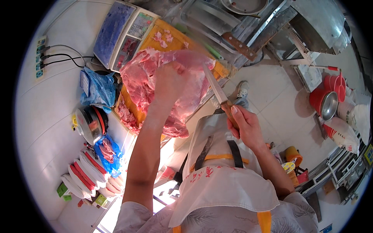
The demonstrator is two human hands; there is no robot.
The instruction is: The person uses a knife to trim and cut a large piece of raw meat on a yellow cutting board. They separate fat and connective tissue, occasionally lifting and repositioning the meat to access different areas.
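A large slab of raw pink meat (pixel 136 77) lies on an orange cutting board (pixel 157 31), with small scraps at the board's far end and more along its left side. My left hand (pixel 169 81) is on the upper middle of the meat, fingers curled into it and partly hidden. My right hand (pixel 244 126) holds a long knife (pixel 215 87) by its wooden handle, blade angled up-left with its tip at the meat's right edge.
A scale (pixel 112 31) stands behind the board; blue bags (pixel 97 89) and a pot (pixel 89 122) are at the left. Metal trays (pixel 210 19) lie beyond the board. Red basins (pixel 322 105) and sacks sit on the right. My shoes show on the tiled floor.
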